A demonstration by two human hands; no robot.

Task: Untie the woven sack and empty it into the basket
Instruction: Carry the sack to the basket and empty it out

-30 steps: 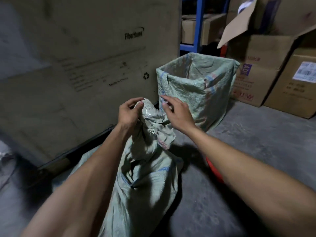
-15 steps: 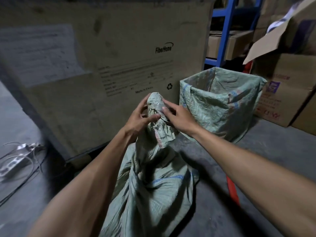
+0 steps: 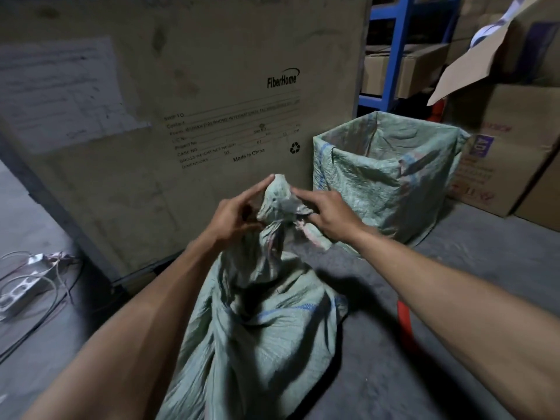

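Now both hands, left (image 3: 231, 219) and right (image 3: 328, 215), pinch the sack's (image 3: 257, 322) knotted neck between them, basket (image 3: 388, 171) just beyond.

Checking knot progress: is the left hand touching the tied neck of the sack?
Touching. The head view shows the left hand with fingers against the sack at its bunched neck, opposite the right hand.

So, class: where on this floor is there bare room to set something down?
Bare concrete floor lies between the woven sack, the lined basket and the cardboard boxes. The left is crowded with a power strip and cables.
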